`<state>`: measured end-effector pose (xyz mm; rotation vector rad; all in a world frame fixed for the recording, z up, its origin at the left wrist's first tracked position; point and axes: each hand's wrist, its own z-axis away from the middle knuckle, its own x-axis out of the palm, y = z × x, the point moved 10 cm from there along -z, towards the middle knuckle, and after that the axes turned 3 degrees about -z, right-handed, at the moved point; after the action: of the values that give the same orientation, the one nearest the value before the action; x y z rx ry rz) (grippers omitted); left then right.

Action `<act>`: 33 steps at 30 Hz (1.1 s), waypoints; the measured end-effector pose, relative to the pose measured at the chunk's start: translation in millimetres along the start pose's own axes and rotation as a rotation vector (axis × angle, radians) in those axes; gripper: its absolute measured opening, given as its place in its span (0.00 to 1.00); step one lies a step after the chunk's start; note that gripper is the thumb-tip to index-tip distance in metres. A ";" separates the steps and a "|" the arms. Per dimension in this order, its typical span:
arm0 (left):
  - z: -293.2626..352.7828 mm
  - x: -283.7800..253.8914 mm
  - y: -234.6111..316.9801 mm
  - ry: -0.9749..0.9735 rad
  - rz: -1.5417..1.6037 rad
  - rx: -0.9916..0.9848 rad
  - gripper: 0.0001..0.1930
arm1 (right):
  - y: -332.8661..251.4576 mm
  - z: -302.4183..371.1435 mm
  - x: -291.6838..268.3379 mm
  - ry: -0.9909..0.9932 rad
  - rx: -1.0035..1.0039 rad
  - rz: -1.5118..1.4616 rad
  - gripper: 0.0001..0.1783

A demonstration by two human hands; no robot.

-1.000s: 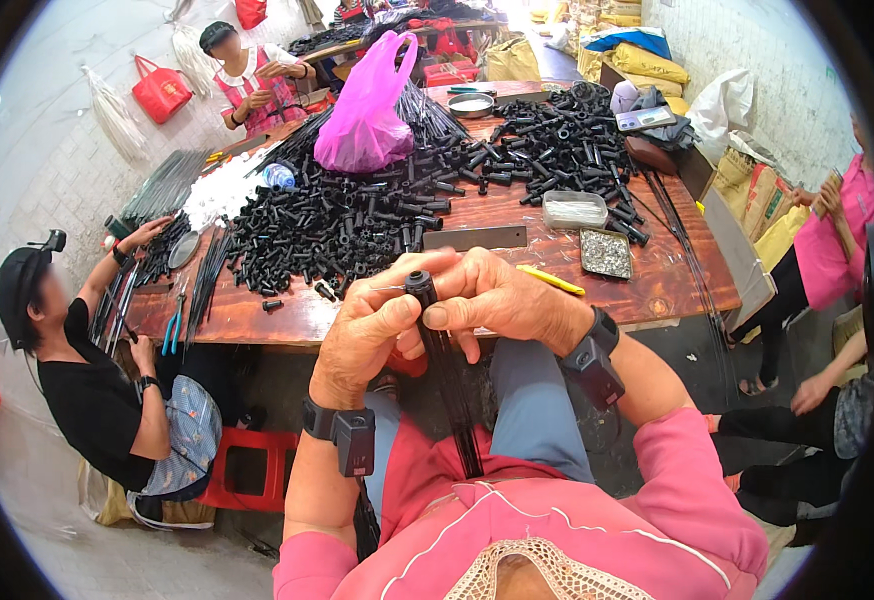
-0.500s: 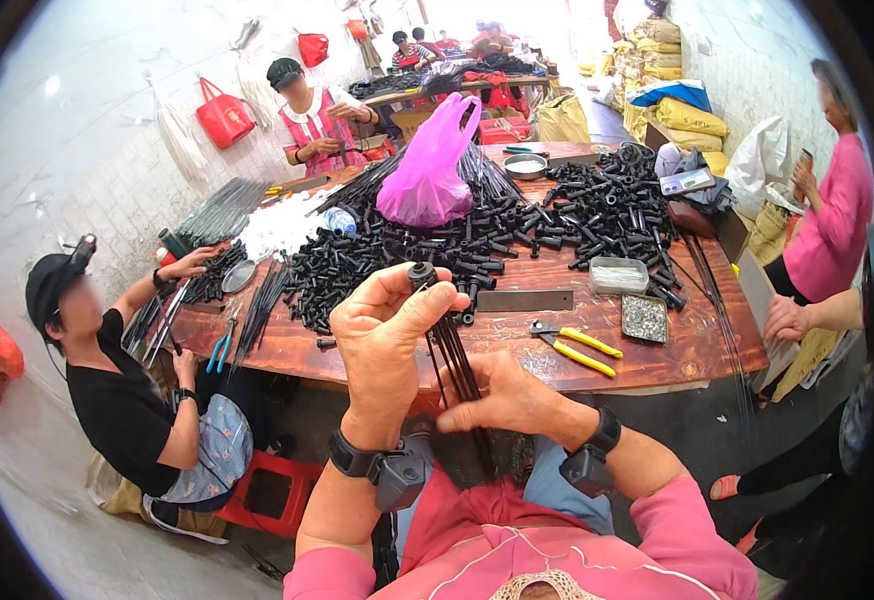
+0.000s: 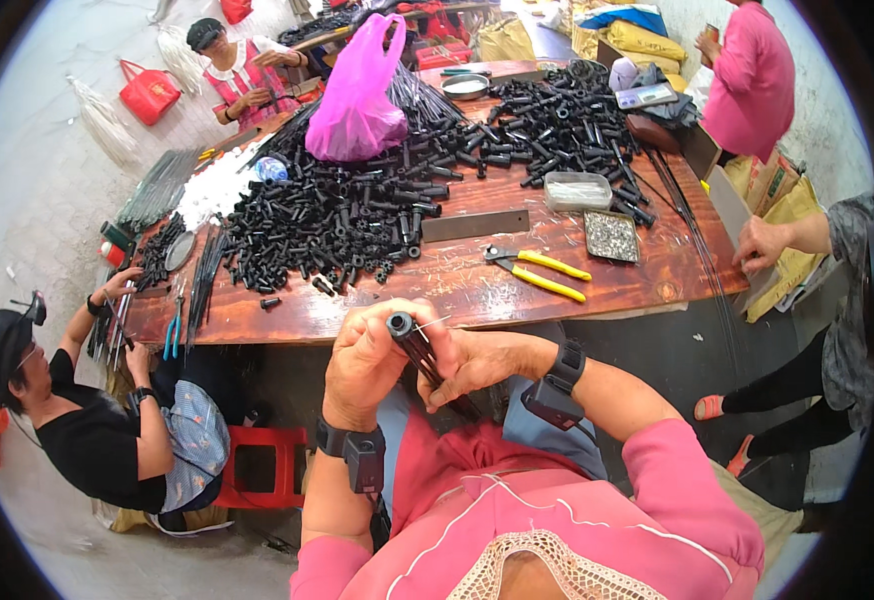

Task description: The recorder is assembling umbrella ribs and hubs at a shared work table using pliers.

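Above my lap, a bundle of thin black rods point(image 3: 421, 355), which look like umbrella ribs, ends in a round black tubular fitting point(image 3: 399, 324) with a hole in its top. Fingers of my left hand point(image 3: 359, 372) are closed around the fitting and the upper rods. My right hand point(image 3: 497, 362) is closed on the rods just below, its thumb along them. A thin pale strand point(image 3: 433, 322) sticks out sideways by the fitting; which fingers hold it I cannot tell. The lower rod ends are partly hidden behind my right hand.
On the wooden table point(image 3: 657, 285) lie yellow-handled pliers point(image 3: 542, 272), a flat metal bar point(image 3: 475, 225), a tray of small metal pieces point(image 3: 612, 236), a clear box point(image 3: 578, 191), heaps of black fittings point(image 3: 307, 215) and a pink bag point(image 3: 357, 110). A co-worker point(image 3: 97, 420) sits at the left.
My view has tilted down and shifted right. Both hands have come closer together, and the bundle is tipped so the fitting's top shows. The pale strand now stands out beside it.
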<state>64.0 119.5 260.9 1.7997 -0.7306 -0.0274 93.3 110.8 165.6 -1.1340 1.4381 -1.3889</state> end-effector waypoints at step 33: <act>26.6 -3.0 -5.0 0.190 -0.057 0.226 0.25 | -131.4 94.9 -71.5 0.647 -0.201 1.018 0.22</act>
<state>54.1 99.1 245.9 2.0061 -0.5643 0.1931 211.6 156.8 289.2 0.0842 2.1910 -0.8640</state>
